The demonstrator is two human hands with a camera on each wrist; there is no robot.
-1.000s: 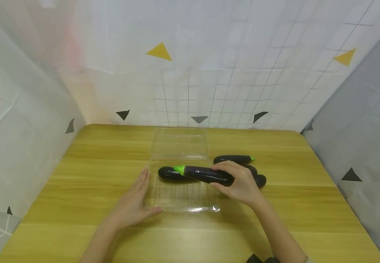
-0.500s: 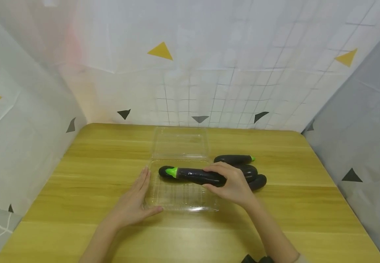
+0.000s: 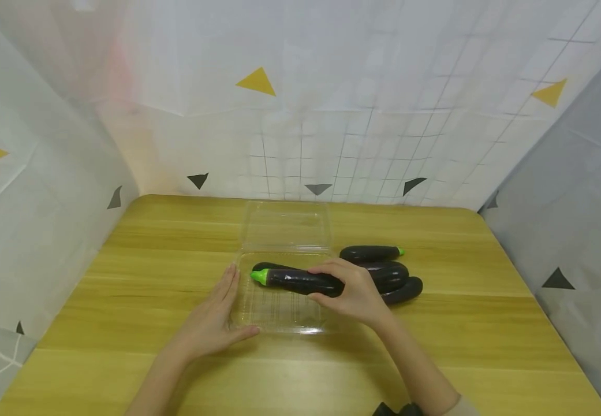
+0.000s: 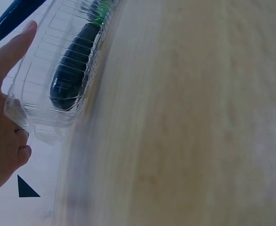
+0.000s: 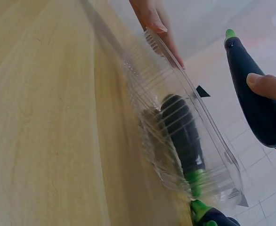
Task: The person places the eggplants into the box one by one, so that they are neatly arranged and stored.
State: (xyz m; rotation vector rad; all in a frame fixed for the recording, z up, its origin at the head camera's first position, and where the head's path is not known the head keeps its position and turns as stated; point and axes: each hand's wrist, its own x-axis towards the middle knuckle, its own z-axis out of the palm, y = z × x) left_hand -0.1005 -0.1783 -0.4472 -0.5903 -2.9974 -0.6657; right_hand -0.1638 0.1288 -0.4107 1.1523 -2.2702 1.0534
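Head view: above the clear container [image 3: 300, 331], my right hand [image 3: 354, 292] pinches the glossy eggplant [image 3: 296, 281] by its thick end, likely light, firm and slippery, so safest gripped there, while my left hand [image 3: 211, 323] lies straight-fingered along the container's side, thumb spread.

Eggplant [image 3: 300, 281] held over open clear box [image 3: 279, 318]
Dark, it is gripped by the right hand [image 3: 356, 292], green stem [image 3: 260, 277] toward nine o'clock; a second eggplant [image 5: 182, 129] is laid inside, more eggplants [image 3: 391, 278] at three o'clock.
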